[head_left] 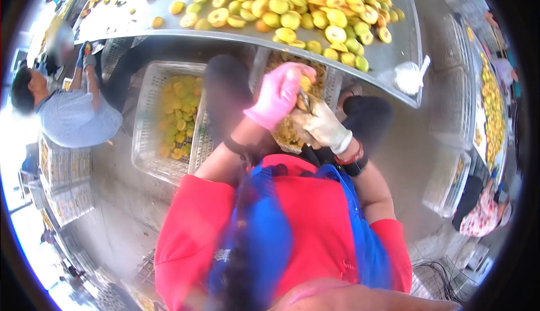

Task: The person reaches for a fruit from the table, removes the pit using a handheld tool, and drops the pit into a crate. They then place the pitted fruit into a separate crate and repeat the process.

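My left hand (275, 96), in a pink glove, closes its fingers round a yellow fruit half (308, 80), of which just a part shows. Against it is my right hand (322, 122), in a whitish glove and wrapped round a small metal-looking tool (304, 102); its exact kind is blurred. Both hands meet in front of my body, just short of the metal table (225, 36). Beneath them, between my knees, a crate (333, 86) holds yellowish scraps. Many halved yellow-green fruits (287, 4) lie heaped on the table.
To my left stands a white plastic crate (147, 100) with fruit halves in it. A white object (409, 77) sits at the table's right corner. Stacked crates (450, 94) line the right side. A person in a striped shirt (79, 117) works at the left.
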{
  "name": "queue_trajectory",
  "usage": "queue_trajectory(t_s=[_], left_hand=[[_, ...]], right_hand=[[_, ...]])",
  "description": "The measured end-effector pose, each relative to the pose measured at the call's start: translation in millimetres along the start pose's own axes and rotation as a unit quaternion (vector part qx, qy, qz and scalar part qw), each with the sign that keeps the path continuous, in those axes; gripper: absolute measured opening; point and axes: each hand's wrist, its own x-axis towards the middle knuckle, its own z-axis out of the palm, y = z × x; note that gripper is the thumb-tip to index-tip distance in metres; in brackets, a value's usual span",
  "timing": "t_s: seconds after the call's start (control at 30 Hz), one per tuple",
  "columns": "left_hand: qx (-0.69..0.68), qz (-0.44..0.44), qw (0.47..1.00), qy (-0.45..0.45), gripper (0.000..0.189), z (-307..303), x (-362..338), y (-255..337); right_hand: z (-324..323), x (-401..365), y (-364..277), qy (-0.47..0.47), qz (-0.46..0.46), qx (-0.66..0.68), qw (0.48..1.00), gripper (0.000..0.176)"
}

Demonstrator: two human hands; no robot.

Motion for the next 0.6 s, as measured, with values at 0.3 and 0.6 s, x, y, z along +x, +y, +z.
queue_trajectory(t_s=[0.3, 0.6], left_hand=[[0.101, 0.116, 0.988, -0.019, 0.037, -25.2, -0.8, 8.7], [0.06, 0.058, 0.996, -0.012, 0.042, -36.0, -2.8, -10.5]], right_hand=[[9.1, 17.8, 19.8, -0.028, -0.026, 0.025, 0.999, 0.016], [10.7, 44.7, 54.5, 0.002, -0.131, -0.095, 0.987, 0.022]])
